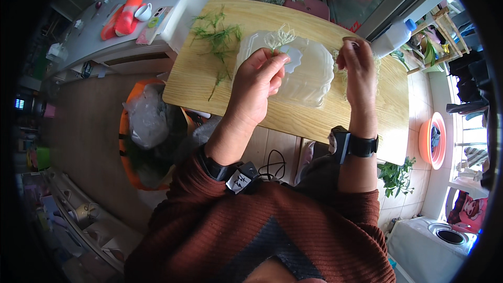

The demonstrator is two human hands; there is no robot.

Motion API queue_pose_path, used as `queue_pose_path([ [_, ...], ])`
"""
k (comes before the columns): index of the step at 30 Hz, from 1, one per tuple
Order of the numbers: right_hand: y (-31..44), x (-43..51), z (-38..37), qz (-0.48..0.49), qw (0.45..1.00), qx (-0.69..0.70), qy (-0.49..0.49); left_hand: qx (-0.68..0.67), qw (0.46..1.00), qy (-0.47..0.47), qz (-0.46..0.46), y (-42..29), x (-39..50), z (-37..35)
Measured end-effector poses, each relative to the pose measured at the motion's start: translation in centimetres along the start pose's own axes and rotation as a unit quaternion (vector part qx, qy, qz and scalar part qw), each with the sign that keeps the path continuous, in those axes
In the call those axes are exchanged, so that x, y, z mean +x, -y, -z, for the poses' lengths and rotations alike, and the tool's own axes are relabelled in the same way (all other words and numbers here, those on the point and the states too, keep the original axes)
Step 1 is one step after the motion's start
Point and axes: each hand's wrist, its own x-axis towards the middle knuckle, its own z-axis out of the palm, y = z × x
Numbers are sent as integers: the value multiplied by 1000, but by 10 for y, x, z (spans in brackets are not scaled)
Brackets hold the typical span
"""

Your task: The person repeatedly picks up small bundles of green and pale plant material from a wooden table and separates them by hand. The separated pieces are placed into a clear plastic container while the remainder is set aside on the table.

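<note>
My left hand [261, 74] pinches the stem of a small bunch of pale, thin-petalled artificial flowers [280, 37] between thumb and fingers, over a stack of clear plastic trays [302, 86]. A pale scalloped piece [292, 59] shows on the stack behind that hand. To the right, my right hand [355, 57] is raised above more pale wispy strands [376, 72] on the wooden table [196, 94]; its fingers are curled, and whether they hold anything is not clear. Green feathery sprigs [220, 37] lie at the table's left side.
An orange-rimmed bag [125, 133] with clear plastic bags [147, 118] stands on the floor at left. Beyond it is a white cabinet [94, 11] bearing a cup [143, 12]. A white bottle with a blue cap [395, 39], a leafy plant [397, 177] and an orange basin [423, 141] are at right.
</note>
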Motion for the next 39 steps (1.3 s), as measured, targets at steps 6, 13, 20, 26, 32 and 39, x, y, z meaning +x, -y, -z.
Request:
queue_pose_path([
  [6,-7,-4,-32,35,985,-165,-26,-9,1000,-6,-18,0,1,0],
  [13,-11,-7,-43,26,971,-237,-7,-9,1000,-9,-10,-1,1,1],
  [20,-25,-1,-41,227,881,-414,20,-10,1000,-18,5,-1,1,3],
  [26,-30,2,-44,274,842,-464,23,-15,999,-21,19,0,1,3],
  [32,-8,-8,-40,58,972,-228,5,-9,999,-27,31,-2,-1,-1],
  [39,7,-30,-45,-186,919,321,133,-6,998,-29,56,-3,-4,-9],
])
